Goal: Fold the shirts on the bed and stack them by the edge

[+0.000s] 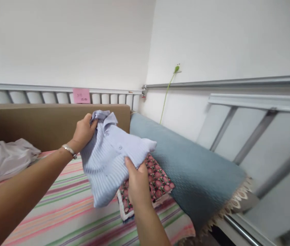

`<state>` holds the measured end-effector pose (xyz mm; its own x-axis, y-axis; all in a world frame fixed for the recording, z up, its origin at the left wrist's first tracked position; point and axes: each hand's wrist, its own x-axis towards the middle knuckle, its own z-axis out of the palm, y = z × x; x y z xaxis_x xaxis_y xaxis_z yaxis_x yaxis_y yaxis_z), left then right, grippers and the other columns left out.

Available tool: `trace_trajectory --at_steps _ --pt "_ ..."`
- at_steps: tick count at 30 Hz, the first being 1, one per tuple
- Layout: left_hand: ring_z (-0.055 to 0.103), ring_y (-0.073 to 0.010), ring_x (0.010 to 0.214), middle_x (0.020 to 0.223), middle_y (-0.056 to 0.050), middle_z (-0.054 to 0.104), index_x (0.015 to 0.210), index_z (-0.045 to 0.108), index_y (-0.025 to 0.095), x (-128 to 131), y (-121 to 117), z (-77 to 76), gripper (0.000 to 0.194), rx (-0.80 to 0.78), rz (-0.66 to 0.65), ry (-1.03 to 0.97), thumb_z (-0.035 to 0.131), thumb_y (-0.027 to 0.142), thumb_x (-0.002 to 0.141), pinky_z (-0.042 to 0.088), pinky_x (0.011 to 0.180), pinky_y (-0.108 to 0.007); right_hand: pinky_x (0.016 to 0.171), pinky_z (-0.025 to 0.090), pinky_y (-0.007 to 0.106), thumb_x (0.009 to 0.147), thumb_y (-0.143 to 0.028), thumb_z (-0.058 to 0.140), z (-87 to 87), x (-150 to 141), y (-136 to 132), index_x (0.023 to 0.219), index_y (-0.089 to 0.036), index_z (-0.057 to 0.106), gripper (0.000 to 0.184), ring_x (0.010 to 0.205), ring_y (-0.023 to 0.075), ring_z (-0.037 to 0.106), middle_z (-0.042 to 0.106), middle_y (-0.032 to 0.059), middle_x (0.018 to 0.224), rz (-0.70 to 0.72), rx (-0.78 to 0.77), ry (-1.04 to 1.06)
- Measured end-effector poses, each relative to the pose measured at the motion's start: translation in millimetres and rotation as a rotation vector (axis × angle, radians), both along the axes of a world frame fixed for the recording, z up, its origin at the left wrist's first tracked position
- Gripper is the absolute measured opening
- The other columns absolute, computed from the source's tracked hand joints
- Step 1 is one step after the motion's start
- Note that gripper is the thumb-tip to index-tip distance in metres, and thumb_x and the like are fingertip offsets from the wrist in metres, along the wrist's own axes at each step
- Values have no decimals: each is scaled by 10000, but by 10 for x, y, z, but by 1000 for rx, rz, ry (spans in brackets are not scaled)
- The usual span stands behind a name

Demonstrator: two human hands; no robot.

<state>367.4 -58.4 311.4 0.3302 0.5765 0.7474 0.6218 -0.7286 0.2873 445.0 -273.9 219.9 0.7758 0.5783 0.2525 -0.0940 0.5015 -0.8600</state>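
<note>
A light blue striped shirt (109, 153), with a collar and buttons showing, hangs folded between my two hands above the bed. My left hand (84, 130) grips it near the collar, and a silver bracelet sits on that wrist. Lower down, my right hand (136, 177) pinches its edge below the buttons, thumb on top. Partly behind the shirt and my right hand lies a folded cloth with a pink flower print (159, 179), on top of other folded cloth. The striped bed sheet (65, 201) spreads beneath them.
Crumpled white cloth (5, 160) lies at the left. A brown padded board (32, 119) runs along the back, with a pink note (81, 95) above it. To the right are a blue quilted cover (181, 157), a metal rail (211, 83) and a green cord (167, 95).
</note>
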Motion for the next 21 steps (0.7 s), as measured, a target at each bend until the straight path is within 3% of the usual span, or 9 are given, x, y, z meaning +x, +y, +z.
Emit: trace_trajectory --at_steps 2,4,6,8,11,15,18,21 --pt "636 -248 855 910 -117 670 1016 513 159 392 57 -70 315 -86 -44 50 455 428 863 432 703 -298 975 425 346 711 -379 671 -172 265 -17 1254 -206 511 592 1082 194 582 646 48 1167 -71 34 95" --pt "619 -270 983 1083 -180 643 1145 482 112 651 114 -355 442 -203 -99 133 494 438 847 449 786 -328 928 461 340 681 -373 680 -555 483 -39 1224 -204 529 589 1044 196 604 660 52 1138 -111 -4 239" --pt "558 -286 1123 1241 -219 564 1243 433 78 692 144 -806 547 -269 -134 217 509 439 839 432 889 -359 818 516 339 640 -378 693 -1052 639 -74 1189 -195 543 598 959 209 638 671 70 1105 -136 -130 389" --pt "488 -300 1215 1320 -211 509 1291 414 87 466 133 -1345 573 -267 -140 327 500 431 841 399 961 -405 700 542 330 599 -400 713 -1509 733 -117 1141 -184 559 603 875 224 658 679 90 1073 -166 -276 482" --pt "458 -300 1248 1377 -156 476 1331 412 153 -348 40 -2152 538 -254 -160 494 443 413 860 384 989 -464 671 542 308 578 -438 725 -1864 793 -171 1108 -190 571 605 891 226 652 658 102 1117 -177 -351 469" --pt "543 -264 1172 1311 -129 555 1297 492 193 -1881 -184 -3012 492 -289 -31 558 424 385 849 442 954 -420 610 544 317 553 -472 736 -1779 790 -212 1202 -237 516 724 929 243 638 584 103 1249 -120 -353 457" --pt "517 -271 1208 1304 -63 574 1185 607 273 -2814 -406 -3423 406 -181 17 611 408 366 843 431 972 -446 622 543 307 536 -452 761 -1644 769 -236 1248 -303 468 784 941 224 637 568 67 1277 -95 -332 472" --pt "492 -261 1235 1329 -53 553 1193 613 263 -3211 -627 -3573 413 -102 55 620 439 380 837 402 1006 -424 650 540 309 508 -407 780 -1600 787 -237 1195 -319 489 751 877 190 649 614 35 1205 -103 -315 509"
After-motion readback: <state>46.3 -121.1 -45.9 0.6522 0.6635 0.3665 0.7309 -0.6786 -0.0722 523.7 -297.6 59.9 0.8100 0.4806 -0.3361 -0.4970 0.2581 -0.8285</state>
